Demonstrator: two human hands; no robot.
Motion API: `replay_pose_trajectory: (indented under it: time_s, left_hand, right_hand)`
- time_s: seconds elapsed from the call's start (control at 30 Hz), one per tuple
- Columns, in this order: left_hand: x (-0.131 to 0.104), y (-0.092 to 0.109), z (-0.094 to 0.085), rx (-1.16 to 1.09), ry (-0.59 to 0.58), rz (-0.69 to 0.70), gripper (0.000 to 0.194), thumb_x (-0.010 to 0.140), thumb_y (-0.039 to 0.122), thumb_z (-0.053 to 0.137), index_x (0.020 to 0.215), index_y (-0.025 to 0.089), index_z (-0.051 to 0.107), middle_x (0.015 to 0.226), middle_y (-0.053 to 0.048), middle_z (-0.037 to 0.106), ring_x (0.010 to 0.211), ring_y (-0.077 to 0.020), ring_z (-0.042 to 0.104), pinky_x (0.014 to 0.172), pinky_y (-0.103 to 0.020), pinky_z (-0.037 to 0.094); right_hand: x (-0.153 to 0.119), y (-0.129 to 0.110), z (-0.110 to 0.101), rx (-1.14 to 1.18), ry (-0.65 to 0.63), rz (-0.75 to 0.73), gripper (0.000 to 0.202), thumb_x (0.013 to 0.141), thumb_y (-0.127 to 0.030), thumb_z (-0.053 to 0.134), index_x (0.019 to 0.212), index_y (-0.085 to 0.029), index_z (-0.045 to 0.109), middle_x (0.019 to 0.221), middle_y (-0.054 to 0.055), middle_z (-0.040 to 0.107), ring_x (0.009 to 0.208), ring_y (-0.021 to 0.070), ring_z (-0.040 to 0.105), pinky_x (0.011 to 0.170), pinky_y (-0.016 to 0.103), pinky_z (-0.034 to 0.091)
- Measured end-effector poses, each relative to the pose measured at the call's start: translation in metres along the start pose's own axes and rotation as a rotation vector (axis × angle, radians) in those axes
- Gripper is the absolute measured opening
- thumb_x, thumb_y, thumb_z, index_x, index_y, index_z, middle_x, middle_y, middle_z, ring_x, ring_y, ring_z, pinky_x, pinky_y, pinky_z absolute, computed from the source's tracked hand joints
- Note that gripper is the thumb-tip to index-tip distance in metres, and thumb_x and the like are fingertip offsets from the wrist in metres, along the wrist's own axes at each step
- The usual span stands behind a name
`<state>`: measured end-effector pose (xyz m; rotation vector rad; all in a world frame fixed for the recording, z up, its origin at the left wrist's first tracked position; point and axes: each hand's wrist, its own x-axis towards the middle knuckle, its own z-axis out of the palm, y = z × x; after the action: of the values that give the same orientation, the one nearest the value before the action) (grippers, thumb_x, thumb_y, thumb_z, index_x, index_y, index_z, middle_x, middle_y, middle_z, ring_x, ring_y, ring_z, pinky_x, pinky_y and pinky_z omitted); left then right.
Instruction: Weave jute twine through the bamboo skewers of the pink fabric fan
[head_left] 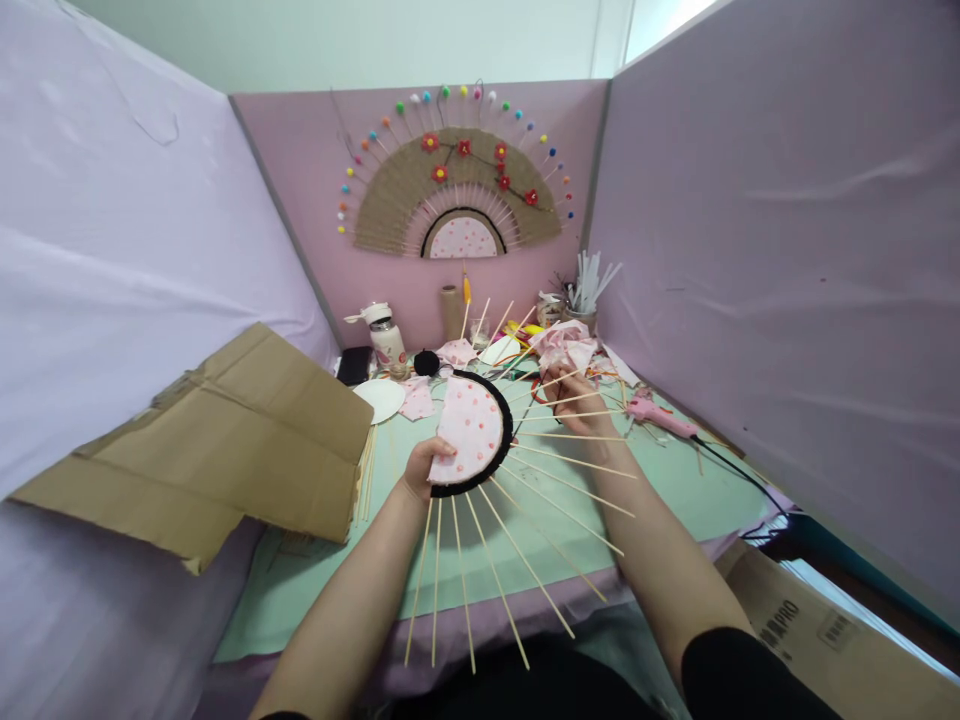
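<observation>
My left hand (424, 466) grips the straight side of a half-round fan base (469, 430), with the thumb on its pink dotted fabric face. Black yarn (507, 420) lines its curved edge. Thin wooden sticks (491, 572) spread out from that edge, upward, rightward and down toward my lap. Behind the sticks on the right, my right hand (571, 402) is raised with its fingers pinched together. A thin dark strand, which looks like black yarn, runs between the fingers and the fan's edge. A red loop shows beside the fingertips; what it belongs to is unclear.
Brown cardboard (247, 450) leans at left. A white bottle (386, 340), a black yarn ball (427, 363) and a cardboard tube (450, 312) stand behind. A pink glue gun (660, 414) with its cord lies right. A finished fan (457, 190) hangs on the back wall.
</observation>
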<state>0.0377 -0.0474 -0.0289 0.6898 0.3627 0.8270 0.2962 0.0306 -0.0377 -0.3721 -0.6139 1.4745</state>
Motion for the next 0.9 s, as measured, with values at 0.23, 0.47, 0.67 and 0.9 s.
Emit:
replay_pose_trajectory:
  time_s: [0.23, 0.47, 0.67, 0.9]
  left_hand:
    - [-0.001, -0.003, 0.0, -0.051, -0.046, 0.007, 0.071, 0.059, 0.026, 0.054, 0.127, 0.007, 0.048, 0.115, -0.019, 0.063, 0.109, -0.0373, 0.056, 0.09, -0.048, 0.044]
    - [0.001, -0.008, 0.006, -0.115, -0.022, 0.107, 0.067, 0.063, 0.032, 0.051, 0.127, 0.011, 0.049, 0.114, -0.015, 0.065, 0.109, -0.035, 0.057, 0.089, -0.048, 0.045]
    - [0.003, -0.008, 0.005, -0.08, -0.01, 0.125, 0.074, 0.055, 0.021, 0.054, 0.128, 0.01, 0.048, 0.115, -0.017, 0.064, 0.11, -0.0385, 0.055, 0.089, -0.051, 0.045]
    - [0.003, -0.006, 0.002, -0.046, 0.046, 0.125, 0.08, 0.05, 0.013, 0.052, 0.13, 0.01, 0.046, 0.117, -0.018, 0.062, 0.109, -0.0391, 0.056, 0.088, -0.053, 0.045]
  right_hand:
    - [0.018, 0.017, 0.036, -0.046, -0.009, 0.064, 0.017, 0.071, -0.006, 0.067, 0.081, -0.019, 0.061, 0.08, 0.001, 0.072, 0.081, 0.0131, 0.069, 0.065, 0.019, 0.058]
    - [0.017, 0.046, 0.042, -0.028, -0.019, 0.076, 0.016, 0.071, -0.007, 0.067, 0.08, -0.019, 0.061, 0.079, -0.001, 0.072, 0.078, 0.0124, 0.069, 0.068, 0.019, 0.057]
    - [0.013, 0.041, 0.028, 0.016, 0.048, 0.094, 0.018, 0.071, -0.005, 0.066, 0.08, -0.02, 0.06, 0.081, 0.0, 0.073, 0.078, 0.0129, 0.069, 0.066, 0.018, 0.057]
    - [0.013, 0.033, 0.026, 0.018, 0.072, 0.089, 0.019, 0.069, -0.005, 0.066, 0.079, -0.02, 0.06, 0.077, -0.001, 0.072, 0.068, 0.0106, 0.068, 0.058, 0.017, 0.056]
